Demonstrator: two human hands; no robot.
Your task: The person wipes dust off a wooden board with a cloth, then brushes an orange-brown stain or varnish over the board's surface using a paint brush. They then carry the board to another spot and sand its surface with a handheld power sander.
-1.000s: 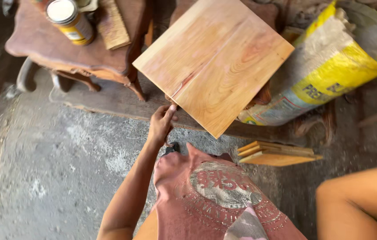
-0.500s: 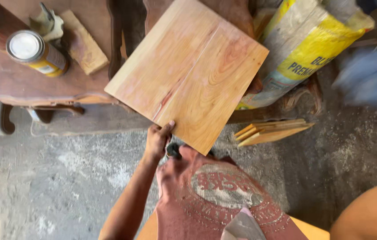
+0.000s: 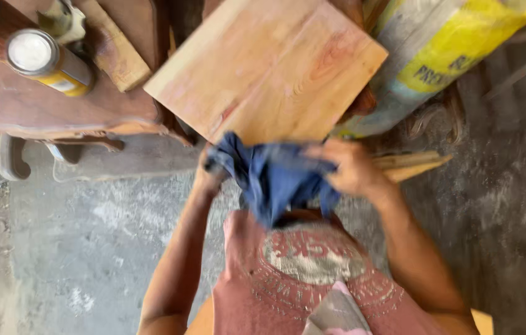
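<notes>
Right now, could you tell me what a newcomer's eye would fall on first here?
First, the blue cloth at centre, bunched between the left hand and right hand. Just above it lies a pale square board, tilted like a diamond. At top left a white-lidded can lies on a dark wooden table; a yellow-and-grey sack sits top right.

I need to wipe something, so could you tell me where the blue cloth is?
The blue cloth is mid-frame, held between both hands, left hand and right hand, just below the wooden board.

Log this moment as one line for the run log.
left hand: holds blue cloth | right hand: holds same cloth | board: just beyond the hands | can: on brown table, left
</notes>
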